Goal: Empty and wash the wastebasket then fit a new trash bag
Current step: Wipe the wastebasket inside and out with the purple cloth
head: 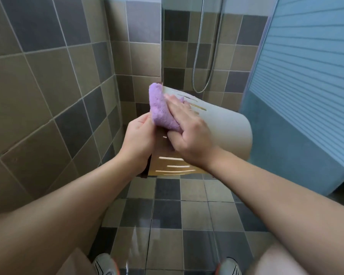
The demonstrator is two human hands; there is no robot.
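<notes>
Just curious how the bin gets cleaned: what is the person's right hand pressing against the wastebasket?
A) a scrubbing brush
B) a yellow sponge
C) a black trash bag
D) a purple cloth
D: the right hand presses a fluffy purple cloth against the wastebasket, which the left hand steadies above the tiled floor.

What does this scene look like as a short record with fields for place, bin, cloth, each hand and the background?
place: tiled bathroom, seen from above
bin: pale slotted wastebasket, held up off the floor and tipped
cloth: purple cloth against the bin's outer wall
left hand: left hand grips the bin
right hand: right hand presses the cloth onto the bin, fingers fairly flat
background: shower hose hanging on the wall; blue door at the right
</notes>
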